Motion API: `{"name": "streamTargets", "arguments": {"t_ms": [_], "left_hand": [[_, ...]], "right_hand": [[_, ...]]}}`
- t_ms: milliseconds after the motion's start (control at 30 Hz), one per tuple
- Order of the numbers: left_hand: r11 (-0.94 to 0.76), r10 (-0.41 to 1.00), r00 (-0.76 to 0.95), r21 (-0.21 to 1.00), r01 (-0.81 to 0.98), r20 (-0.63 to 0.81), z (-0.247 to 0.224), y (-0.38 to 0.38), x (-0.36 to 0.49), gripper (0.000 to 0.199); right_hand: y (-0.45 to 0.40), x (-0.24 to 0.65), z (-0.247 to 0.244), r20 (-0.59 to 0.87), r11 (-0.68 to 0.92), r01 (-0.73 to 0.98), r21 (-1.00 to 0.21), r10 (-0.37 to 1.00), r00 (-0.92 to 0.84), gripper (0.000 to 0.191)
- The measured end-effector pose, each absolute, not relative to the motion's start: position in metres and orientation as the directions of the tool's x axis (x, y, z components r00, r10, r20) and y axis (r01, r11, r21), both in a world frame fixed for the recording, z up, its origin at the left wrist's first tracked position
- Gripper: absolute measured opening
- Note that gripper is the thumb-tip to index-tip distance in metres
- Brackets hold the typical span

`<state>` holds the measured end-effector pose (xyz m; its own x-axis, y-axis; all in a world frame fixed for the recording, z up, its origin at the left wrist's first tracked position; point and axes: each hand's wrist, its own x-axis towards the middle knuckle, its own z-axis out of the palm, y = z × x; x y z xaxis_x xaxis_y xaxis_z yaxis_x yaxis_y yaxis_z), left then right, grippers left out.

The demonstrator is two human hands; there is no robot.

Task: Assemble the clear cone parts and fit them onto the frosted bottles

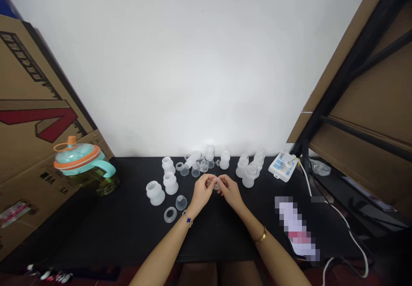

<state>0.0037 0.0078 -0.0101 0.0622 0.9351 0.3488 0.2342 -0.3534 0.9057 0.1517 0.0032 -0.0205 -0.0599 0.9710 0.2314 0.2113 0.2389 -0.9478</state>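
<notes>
My left hand [204,186] and my right hand [228,188] meet over the middle of the black table. Their fingertips pinch a small clear round plastic piece [216,185] between them; its exact kind is hard to make out, as fingers cover part of it. To the left stand white open-necked baby bottles [156,193], with a clear dome cap [181,202] and a translucent collar ring [170,214] lying in front. Behind my hands several clear caps and rings [196,171] are scattered around a bottle lying on its side [193,159]. On the right, bottles with clear tops [249,174] stand grouped.
A large jug [86,166] with a turquoise lid stands far left beside a cardboard box [28,88]. At right are a white plastic case [283,166], a phone-like flat object [298,230] blurred by pixels, and a white cable [346,224]. A white wall [202,71] rises behind.
</notes>
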Motion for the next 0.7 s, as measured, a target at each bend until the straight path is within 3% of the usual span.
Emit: {"name": "streamTargets", "arguments": {"t_ms": [400,700], "left_hand": [[-0.407,0.909,0.071,0.840,0.360,0.410,-0.0145,0.0092,0.0026,0.018],[-0.374,0.926,0.083,0.876,0.303,0.367,-0.0126,0.0073,0.0035,0.022]], "right_hand": [[0.0038,0.1523,-0.0255,0.285,0.296,0.282,-0.912,0.955,-0.081,0.028],[0.0027,0.1538,-0.0202,0.260,0.259,0.278,-0.925,0.965,-0.036,0.029]]}}
